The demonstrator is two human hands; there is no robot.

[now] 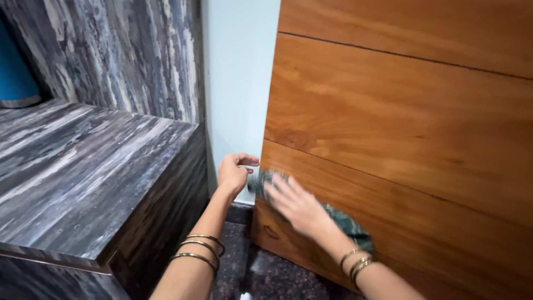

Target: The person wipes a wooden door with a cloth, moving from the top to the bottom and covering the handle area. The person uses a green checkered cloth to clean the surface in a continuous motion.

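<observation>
My right hand presses a dark green patterned cloth flat against the lower panel of a wooden board wall. The hand is blurred and its fingers are spread over the cloth, near the panel's left edge. My left hand hovers just left of that edge, in front of the pale wall strip. Its fingers are loosely curled and hold nothing. Both wrists wear thin gold bangles.
A dark streaked stone-look counter juts out at the left, its corner close to my left forearm. The same streaked cladding covers the wall behind it. A blue object stands at the far left. The speckled dark floor lies below.
</observation>
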